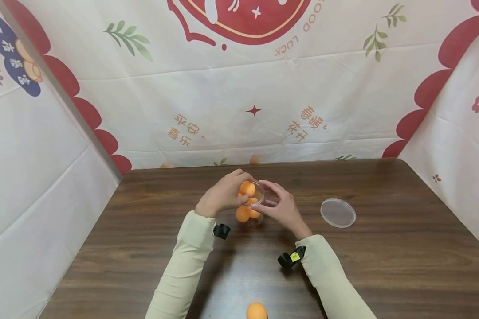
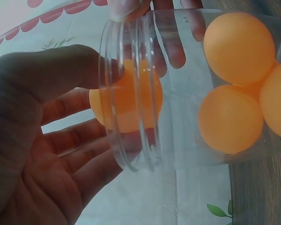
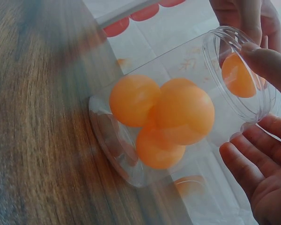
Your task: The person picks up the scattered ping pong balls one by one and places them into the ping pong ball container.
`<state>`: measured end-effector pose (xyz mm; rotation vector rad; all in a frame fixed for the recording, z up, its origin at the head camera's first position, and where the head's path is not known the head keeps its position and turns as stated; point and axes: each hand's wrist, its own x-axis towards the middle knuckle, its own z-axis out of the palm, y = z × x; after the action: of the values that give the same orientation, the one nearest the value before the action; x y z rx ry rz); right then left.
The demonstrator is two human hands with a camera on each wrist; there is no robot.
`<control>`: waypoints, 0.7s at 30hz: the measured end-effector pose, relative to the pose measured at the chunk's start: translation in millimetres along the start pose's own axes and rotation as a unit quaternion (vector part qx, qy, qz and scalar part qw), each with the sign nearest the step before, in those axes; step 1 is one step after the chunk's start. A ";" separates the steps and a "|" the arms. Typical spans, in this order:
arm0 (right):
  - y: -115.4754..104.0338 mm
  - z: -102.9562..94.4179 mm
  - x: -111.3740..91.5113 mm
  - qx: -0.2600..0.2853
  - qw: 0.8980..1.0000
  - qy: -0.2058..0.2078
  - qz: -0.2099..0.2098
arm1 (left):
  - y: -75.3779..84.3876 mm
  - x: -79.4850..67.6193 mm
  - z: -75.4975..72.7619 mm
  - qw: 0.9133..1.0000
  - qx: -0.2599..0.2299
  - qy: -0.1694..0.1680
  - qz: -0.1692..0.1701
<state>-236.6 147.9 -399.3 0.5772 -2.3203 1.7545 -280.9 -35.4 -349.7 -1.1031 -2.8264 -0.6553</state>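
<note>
A clear plastic jar [image 2: 182,145] stands on the table with several orange ping-pong balls [image 3: 185,115] inside. My left hand [image 1: 225,195] pinches another orange ping-pong ball [image 2: 126,101] between thumb and fingers, right in the jar's threaded mouth. From the other side, my right hand [image 1: 283,208] grips the jar near its rim [image 3: 215,51], thumb on the near side and fingers behind. In the right wrist view the ball held by my left hand shows through the clear neck, above the others.
A clear round lid [image 1: 338,213] lies flat on the brown wooden table [image 1: 383,266] to the right of the jar. One loose orange ball [image 1: 257,311] sits at the near edge of the head view. Printed white cloth [image 1: 239,93] hangs behind and at both sides.
</note>
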 end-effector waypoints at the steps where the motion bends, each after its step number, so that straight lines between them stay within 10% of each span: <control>1: 0.0 -0.1 0.1 0.001 1.000 0.001 0.002 | -0.1 0.1 0.2 1.000 0.001 0.000 0.002; 21: -1.1 1.4 2.5 0.001 1.000 0.001 0.007 | -1.1 -1.0 -2.5 1.000 -0.004 -0.004 0.004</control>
<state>-238.2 145.8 -397.8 0.5602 -2.3274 1.7640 -281.2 -37.8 -348.0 -1.1200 -2.8264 -0.6632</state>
